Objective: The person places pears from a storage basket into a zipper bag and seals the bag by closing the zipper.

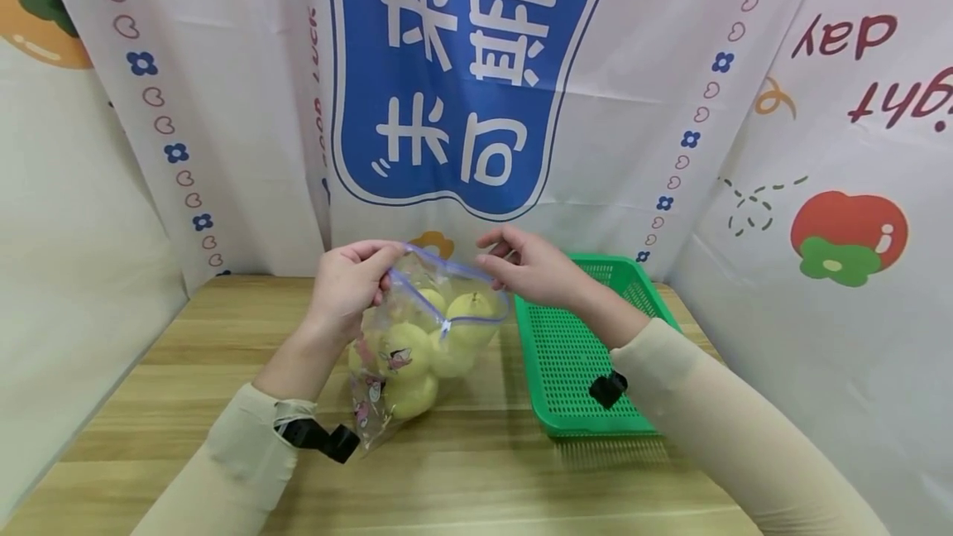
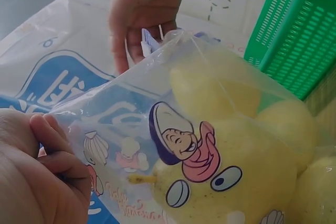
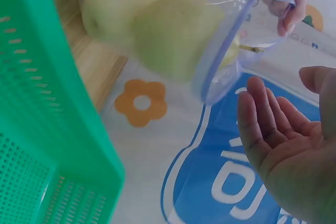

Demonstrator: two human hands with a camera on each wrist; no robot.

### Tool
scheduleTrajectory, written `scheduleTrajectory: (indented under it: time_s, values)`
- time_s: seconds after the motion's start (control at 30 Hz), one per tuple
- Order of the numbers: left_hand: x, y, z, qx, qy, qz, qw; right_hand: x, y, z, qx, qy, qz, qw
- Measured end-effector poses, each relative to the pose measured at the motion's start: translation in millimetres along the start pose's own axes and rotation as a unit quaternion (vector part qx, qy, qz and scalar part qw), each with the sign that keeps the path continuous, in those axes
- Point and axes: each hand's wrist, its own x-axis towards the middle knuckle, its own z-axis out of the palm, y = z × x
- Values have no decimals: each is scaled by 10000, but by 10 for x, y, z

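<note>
My left hand (image 1: 350, 284) pinches the upper left corner of a clear zip bag (image 1: 375, 428) printed with cartoon figures. Several round yellow pears (image 1: 409, 397) fill it, one showing its stem in the left wrist view. The bag's mouth gapes, edged by a bluish-purple zip strip with a white slider (image 1: 445, 326). Beside the right end of that mouth hovers my right hand (image 3: 289, 145), fingers loosely bent and holding nothing. In the right wrist view a gap separates its fingertips from the bag.
A green perforated plastic basket (image 1: 547, 416) stands on the wooden table (image 1: 186, 404) to the right of the bag, beneath the right forearm. Printed white cloth (image 1: 633, 48) hangs behind the table and along its sides.
</note>
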Motion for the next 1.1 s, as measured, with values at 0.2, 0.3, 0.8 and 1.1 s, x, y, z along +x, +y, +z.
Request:
scheduleTrajectory:
  time_s: [0.2, 0.3, 0.8, 1.1]
  values:
    - [7, -8, 24, 40, -19, -16, 10000, -65, 173, -85, -313, 146, 182, 9992]
    - [12, -15, 35, 29, -26, -12, 10000, -104, 242, -114, -374, 219, 235, 9988]
    - [25, -34, 109, -248, 96, -16, 9996, -189, 336, -191, -388, 280, 290, 9984]
    - [14, -60, 182, -543, 137, -27, 9984, -210, 382, -197, -279, 265, 254, 9989]
